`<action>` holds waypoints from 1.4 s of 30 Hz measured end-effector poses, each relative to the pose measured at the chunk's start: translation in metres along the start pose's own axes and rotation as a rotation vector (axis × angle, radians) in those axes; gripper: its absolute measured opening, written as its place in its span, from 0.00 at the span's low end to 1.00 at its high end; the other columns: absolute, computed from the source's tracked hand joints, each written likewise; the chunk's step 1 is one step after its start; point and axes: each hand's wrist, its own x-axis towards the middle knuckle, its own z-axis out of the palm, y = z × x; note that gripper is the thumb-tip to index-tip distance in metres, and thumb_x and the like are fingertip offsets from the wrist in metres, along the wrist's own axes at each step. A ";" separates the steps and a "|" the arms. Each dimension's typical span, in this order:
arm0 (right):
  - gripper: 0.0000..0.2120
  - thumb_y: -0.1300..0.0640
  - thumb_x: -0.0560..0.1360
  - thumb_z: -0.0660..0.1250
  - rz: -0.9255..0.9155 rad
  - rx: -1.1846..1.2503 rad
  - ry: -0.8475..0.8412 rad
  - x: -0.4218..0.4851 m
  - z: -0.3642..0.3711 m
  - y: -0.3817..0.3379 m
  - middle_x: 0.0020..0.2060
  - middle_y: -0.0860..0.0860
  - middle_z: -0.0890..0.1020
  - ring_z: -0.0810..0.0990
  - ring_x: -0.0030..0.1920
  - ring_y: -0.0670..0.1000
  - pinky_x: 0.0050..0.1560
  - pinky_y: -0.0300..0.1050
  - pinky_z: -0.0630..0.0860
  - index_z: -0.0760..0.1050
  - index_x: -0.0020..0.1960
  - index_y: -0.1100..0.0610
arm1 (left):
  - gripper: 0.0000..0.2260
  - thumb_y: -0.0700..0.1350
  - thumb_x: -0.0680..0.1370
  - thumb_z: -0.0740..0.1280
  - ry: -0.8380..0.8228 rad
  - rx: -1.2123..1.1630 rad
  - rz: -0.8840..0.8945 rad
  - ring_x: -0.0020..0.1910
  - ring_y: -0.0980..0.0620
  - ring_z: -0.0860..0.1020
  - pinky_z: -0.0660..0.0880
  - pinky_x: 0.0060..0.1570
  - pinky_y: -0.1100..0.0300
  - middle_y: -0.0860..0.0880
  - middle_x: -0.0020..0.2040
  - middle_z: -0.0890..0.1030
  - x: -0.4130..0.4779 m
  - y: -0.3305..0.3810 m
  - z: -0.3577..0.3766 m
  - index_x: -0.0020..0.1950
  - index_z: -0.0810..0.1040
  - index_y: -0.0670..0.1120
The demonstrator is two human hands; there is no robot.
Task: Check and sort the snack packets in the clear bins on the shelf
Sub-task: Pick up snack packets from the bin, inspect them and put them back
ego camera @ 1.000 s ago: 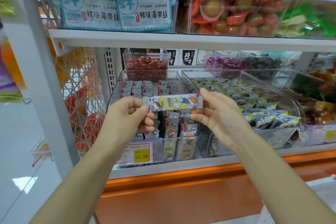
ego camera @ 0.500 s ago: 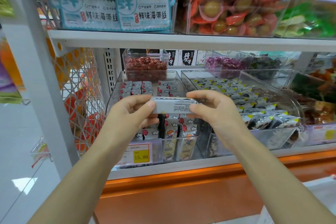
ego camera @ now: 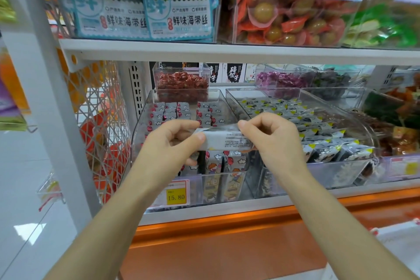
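Note:
I hold one long snack packet (ego camera: 223,140) level in front of the shelf, its silver back with small print facing me. My left hand (ego camera: 175,143) pinches its left end and my right hand (ego camera: 270,136) pinches its right end. Behind and below it stands a clear bin (ego camera: 205,185) filled with rows of matching cartoon-printed packets (ego camera: 213,166). To its right a second clear bin (ego camera: 336,173) holds dark packets with yellow corners (ego camera: 318,141).
A yellow price tag (ego camera: 176,196) reading 15.80 hangs on the left bin's front. Small clear boxes of red snacks (ego camera: 181,84) and purple ones (ego camera: 281,79) stand further back. The upper shelf (ego camera: 227,52) carries seaweed and egg packs. A white wire rack (ego camera: 100,120) stands at left.
The packet has been turned over between my hands: its colourful cartoon front faced me a second ago, and now its silver printed back does. Both hands stay at about the same height.

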 end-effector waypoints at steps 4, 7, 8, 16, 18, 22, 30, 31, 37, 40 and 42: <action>0.10 0.57 0.73 0.70 -0.035 -0.011 -0.055 -0.002 0.002 -0.002 0.25 0.42 0.75 0.72 0.29 0.39 0.34 0.28 0.69 0.77 0.33 0.57 | 0.06 0.48 0.75 0.67 0.046 0.124 0.032 0.30 0.57 0.78 0.78 0.30 0.64 0.48 0.38 0.81 0.001 -0.001 0.002 0.40 0.80 0.50; 0.10 0.57 0.73 0.70 -0.050 -0.008 -0.078 -0.003 0.002 -0.003 0.24 0.41 0.75 0.71 0.29 0.39 0.33 0.29 0.69 0.77 0.34 0.57 | 0.11 0.49 0.76 0.66 0.094 0.201 0.073 0.27 0.56 0.77 0.79 0.32 0.60 0.48 0.33 0.80 0.002 -0.002 0.002 0.35 0.78 0.46; 0.09 0.58 0.73 0.70 -0.052 -0.003 -0.083 -0.003 0.002 -0.003 0.24 0.41 0.74 0.71 0.28 0.39 0.33 0.29 0.69 0.77 0.34 0.57 | 0.13 0.49 0.76 0.66 0.112 0.227 0.092 0.27 0.55 0.77 0.76 0.29 0.65 0.51 0.29 0.78 0.002 -0.002 0.001 0.33 0.77 0.46; 0.05 0.57 0.73 0.70 -0.071 0.050 -0.148 -0.002 0.000 -0.003 0.33 0.41 0.80 0.76 0.34 0.40 0.37 0.32 0.74 0.79 0.38 0.51 | 0.16 0.50 0.77 0.65 0.140 0.244 0.093 0.29 0.50 0.80 0.78 0.31 0.58 0.49 0.29 0.79 0.006 -0.004 0.001 0.38 0.79 0.38; 0.08 0.57 0.72 0.71 -0.034 0.112 -0.277 0.001 -0.003 -0.003 0.45 0.44 0.82 0.80 0.45 0.44 0.45 0.38 0.78 0.79 0.49 0.47 | 0.16 0.50 0.77 0.64 0.185 0.184 0.063 0.29 0.49 0.80 0.79 0.32 0.56 0.43 0.37 0.81 0.010 -0.004 0.001 0.39 0.80 0.38; 0.17 0.59 0.71 0.72 -0.058 0.089 -0.298 0.007 -0.009 0.000 0.51 0.45 0.81 0.80 0.53 0.47 0.52 0.45 0.78 0.77 0.54 0.42 | 0.15 0.50 0.78 0.63 0.192 0.063 -0.004 0.27 0.54 0.79 0.80 0.30 0.57 0.44 0.37 0.82 0.016 -0.003 0.004 0.40 0.81 0.42; 0.07 0.56 0.72 0.71 0.033 0.224 0.058 0.016 -0.013 0.011 0.42 0.51 0.78 0.82 0.43 0.55 0.34 0.32 0.76 0.75 0.48 0.48 | 0.13 0.49 0.79 0.60 0.053 0.887 0.362 0.61 0.47 0.69 0.64 0.55 0.54 0.52 0.56 0.77 0.030 -0.015 0.019 0.62 0.77 0.50; 0.07 0.55 0.72 0.71 0.037 0.211 0.060 0.016 -0.013 0.012 0.43 0.53 0.78 0.82 0.44 0.56 0.35 0.33 0.76 0.75 0.49 0.49 | 0.14 0.51 0.79 0.59 -0.002 0.995 0.355 0.64 0.46 0.65 0.62 0.58 0.52 0.53 0.62 0.75 0.029 -0.017 0.022 0.62 0.76 0.51; 0.12 0.55 0.71 0.72 0.026 0.113 0.058 0.019 -0.008 0.014 0.45 0.51 0.79 0.81 0.47 0.55 0.47 0.54 0.80 0.72 0.52 0.50 | 0.13 0.53 0.80 0.57 -0.174 1.166 0.362 0.65 0.52 0.61 0.54 0.61 0.51 0.61 0.60 0.75 0.027 -0.024 0.026 0.61 0.77 0.58; 0.10 0.55 0.72 0.71 -0.047 0.028 0.032 0.022 -0.003 0.009 0.41 0.48 0.77 0.78 0.44 0.52 0.47 0.53 0.77 0.71 0.48 0.49 | 0.07 0.53 0.76 0.63 -0.169 1.051 0.354 0.61 0.54 0.63 0.53 0.57 0.54 0.61 0.50 0.74 0.026 -0.024 0.019 0.50 0.80 0.55; 0.10 0.55 0.72 0.71 -0.125 -0.067 -0.004 0.025 0.001 0.006 0.39 0.43 0.76 0.76 0.40 0.44 0.43 0.42 0.75 0.70 0.47 0.49 | 0.06 0.55 0.74 0.66 -0.192 0.996 0.330 0.54 0.56 0.62 0.54 0.54 0.55 0.61 0.46 0.71 0.024 -0.022 0.015 0.46 0.79 0.55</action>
